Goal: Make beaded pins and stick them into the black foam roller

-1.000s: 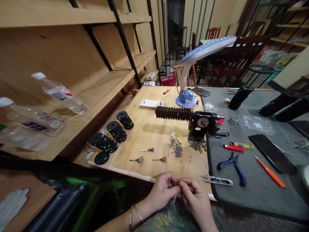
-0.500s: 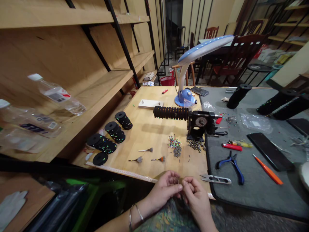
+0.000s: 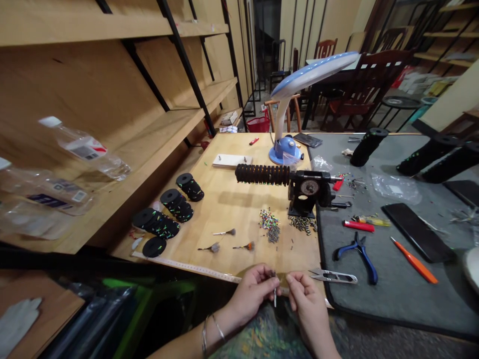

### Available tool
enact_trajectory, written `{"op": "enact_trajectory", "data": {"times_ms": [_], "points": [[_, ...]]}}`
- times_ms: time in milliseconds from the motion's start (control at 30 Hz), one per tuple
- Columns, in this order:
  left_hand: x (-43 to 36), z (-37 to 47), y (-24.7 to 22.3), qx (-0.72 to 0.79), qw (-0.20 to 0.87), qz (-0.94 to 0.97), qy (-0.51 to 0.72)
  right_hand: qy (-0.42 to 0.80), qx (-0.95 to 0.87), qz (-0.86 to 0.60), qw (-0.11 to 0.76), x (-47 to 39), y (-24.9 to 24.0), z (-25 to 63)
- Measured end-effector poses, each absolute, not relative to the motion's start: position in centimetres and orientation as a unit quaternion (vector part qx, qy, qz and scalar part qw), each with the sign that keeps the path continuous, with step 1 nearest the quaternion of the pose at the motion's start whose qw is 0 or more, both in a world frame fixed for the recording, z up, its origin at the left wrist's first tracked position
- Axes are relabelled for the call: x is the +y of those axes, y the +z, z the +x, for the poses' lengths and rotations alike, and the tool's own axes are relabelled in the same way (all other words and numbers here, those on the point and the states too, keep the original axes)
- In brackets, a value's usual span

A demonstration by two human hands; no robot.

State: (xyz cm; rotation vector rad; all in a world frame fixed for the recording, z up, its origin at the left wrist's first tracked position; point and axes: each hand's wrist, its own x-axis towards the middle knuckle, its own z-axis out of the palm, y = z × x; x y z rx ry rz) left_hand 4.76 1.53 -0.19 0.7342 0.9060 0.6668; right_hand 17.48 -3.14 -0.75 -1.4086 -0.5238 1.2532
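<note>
My left hand (image 3: 258,286) is closed in a pinch on a small bristly bundle with a white stem (image 3: 275,296), which points down between finger and thumb. Just to its right, my right hand (image 3: 305,294) has thumb and fingertips pressed together; whatever they hold is too fine to make out. Both hands are at the table's front edge, a small gap between them. Ahead of them lie a grey-tufted bundle (image 3: 213,247), an orange-marked bundle (image 3: 247,246) and a white-stemmed bundle (image 3: 226,232). Beyond are coloured beads (image 3: 268,218), grey small parts (image 3: 273,235) and brass-coloured pieces (image 3: 304,224).
A black winding device (image 3: 303,192) carries a ribbed black roll (image 3: 264,174). Thread snips (image 3: 335,276), blue-handled pliers (image 3: 359,254) and an orange tool (image 3: 415,262) lie at right. Black foam spools (image 3: 155,223) stand at left. A blue lamp (image 3: 286,149) rises behind.
My hands have drawn slightly apart from touching. The bundle's white stem now shows below my left fingertips. The view has shifted a little.
</note>
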Motion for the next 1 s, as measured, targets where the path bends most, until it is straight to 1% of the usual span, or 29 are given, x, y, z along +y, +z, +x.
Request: {"op": "enact_trajectory", "data": {"times_ms": [200,367,533,767,1000], "points": [[1.6,4.6,0.2,0.426,0.749,0.425,0.278,0.508,-0.249,-0.61,0.555,-2.8,-0.3,17.7],[1.6,4.7,0.8,0.433,0.733,0.45,0.269,0.506,-0.281,-0.608,0.543,-2.5,-0.6,17.6],[1.7,4.8,1.0,0.422,0.736,0.46,0.263,0.479,-0.262,-0.623,0.56,-2.4,-0.4,18.2],[1.5,4.8,0.9,0.437,0.728,0.466,0.251,0.561,-0.271,-0.582,0.523,-2.7,-1.3,18.5],[1.2,4.9,0.5,0.432,0.724,0.472,0.258,0.564,-0.274,-0.578,0.522,-3.0,-1.8,18.2]]}}
